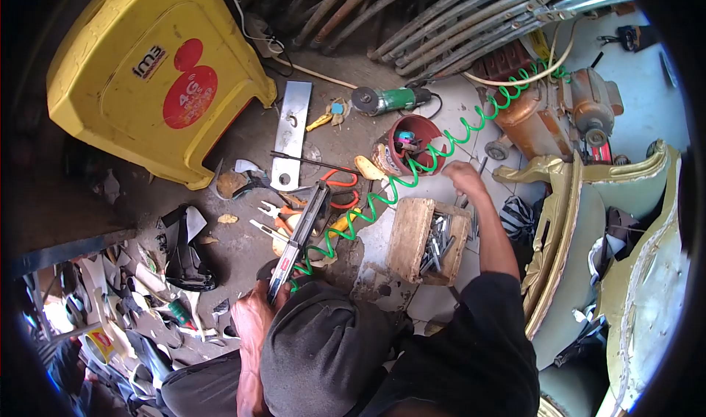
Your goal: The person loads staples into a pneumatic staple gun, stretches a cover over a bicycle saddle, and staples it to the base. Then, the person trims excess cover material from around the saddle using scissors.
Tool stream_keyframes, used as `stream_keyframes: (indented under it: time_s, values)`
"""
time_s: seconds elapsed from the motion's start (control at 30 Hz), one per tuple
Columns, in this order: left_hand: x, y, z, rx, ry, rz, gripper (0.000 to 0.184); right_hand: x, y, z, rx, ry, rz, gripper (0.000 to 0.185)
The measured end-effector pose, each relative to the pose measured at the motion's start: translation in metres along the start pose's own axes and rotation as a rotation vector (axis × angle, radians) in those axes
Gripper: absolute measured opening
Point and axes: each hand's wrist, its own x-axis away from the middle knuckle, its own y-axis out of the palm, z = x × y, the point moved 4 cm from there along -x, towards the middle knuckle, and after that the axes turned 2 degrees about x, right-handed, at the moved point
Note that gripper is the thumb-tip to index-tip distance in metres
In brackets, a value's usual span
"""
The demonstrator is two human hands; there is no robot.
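– To the left of the wooden box [406, 233], what is the left hand [254, 315] about?
– It is closed around the near end of a long stapler-like tool [300, 234], whose front end points away from the body.
– And the right hand [465, 180]?
– Just beyond the box's far right corner, near the reddish bucket [424, 127]. Its fingers look curled; I can't tell whether they hold anything.
– Which step would you call this?
– Holding and reaching, I'd judge: the tool kept on one side, the other arm stretched past the box's right side. Loose metal pieces [441, 244] lie inside the box.
– What would a move from there call for?
– Picking up one such piece would want a narrow pinch, I think, plus care with the green coiled hose [526, 73]; it runs past the box's far left corner and could snag.
– Further out?
– Left of the box, beyond the tool, orange-handled pliers [273, 209]; beyond the box and bucket, a green grinder [390, 101]. Right of the box stands a gold-framed seat [557, 233]; well off to its far left, a yellow plastic chair [140, 101].
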Motion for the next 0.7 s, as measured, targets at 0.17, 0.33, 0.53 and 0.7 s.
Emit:
stream_keyframes:
  time_s: [0.17, 0.33, 0.53, 0.7]
  values:
    - [0.003, -0.001, -0.001, -0.023, 0.017, 0.073, 0.04, -0.068, 0.06, 0.018, 0.433, -0.37, -0.249, 0.05]
    - [0.001, -0.003, 0.003, -0.01, -0.004, 0.058, 0.039, -0.099, 0.083, 0.038, 0.487, -0.404, -0.156, 0.056]
    - [-0.004, -0.003, 0.01, 0.074, -0.032, 0.01, 0.038, 0.007, -0.006, 0.004, 0.438, -0.305, 0.166, 0.04]
    - [-0.011, -0.005, 0.019, 0.111, 0.052, 0.081, 0.039, 0.124, -0.005, 0.012, 0.392, -0.069, 0.0, 0.032]
